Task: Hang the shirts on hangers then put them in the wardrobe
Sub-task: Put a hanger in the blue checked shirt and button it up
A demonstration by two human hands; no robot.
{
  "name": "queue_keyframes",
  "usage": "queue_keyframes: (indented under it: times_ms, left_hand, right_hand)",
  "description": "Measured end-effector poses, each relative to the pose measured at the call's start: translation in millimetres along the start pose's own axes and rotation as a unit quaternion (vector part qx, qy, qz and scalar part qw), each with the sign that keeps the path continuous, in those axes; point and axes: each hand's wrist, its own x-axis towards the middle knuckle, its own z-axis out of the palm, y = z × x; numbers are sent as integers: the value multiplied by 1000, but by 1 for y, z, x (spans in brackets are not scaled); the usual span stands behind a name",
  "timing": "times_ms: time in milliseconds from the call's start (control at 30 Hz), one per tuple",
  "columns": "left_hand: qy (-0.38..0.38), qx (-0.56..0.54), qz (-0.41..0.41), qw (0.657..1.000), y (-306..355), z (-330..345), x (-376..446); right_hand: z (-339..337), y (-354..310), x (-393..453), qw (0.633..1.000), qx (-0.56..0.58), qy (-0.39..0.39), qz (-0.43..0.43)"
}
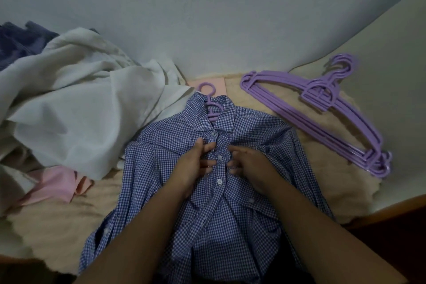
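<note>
A blue checked shirt (253, 145) lies front up on the bed, collar toward the wall. A purple hanger (208, 101) sits inside it, its hook poking out of the collar. My left hand (196, 163) and my right hand (249, 163) meet at the button placket just below the collar. Both pinch the shirt's front edges around a white button (220, 157). Lower buttons run down between my forearms.
A stack of several purple hangers (322, 117) lies to the right on the cream blanket (327, 168). A heap of white cloth (80, 99), a pink garment (55, 184) and a dark blue garment (18, 41) lie at the left. A pale wall rises behind; the wooden bed edge (391, 214) is at the right.
</note>
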Motion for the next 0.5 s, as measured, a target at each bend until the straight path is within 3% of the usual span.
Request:
queue_keyframes:
  times_ms: [100,233,500]
  left_hand:
    - [25,-44,0,999,3,1,4]
    - [69,-44,58,995,17,-1,10]
    - [52,-59,112,991,79,0,55]
  right_hand:
    - [-2,-4,1,999,42,-8,11]
    - [-7,-17,2,995,93,-11,-39]
    - [4,-71,41,984,109,-15,-137]
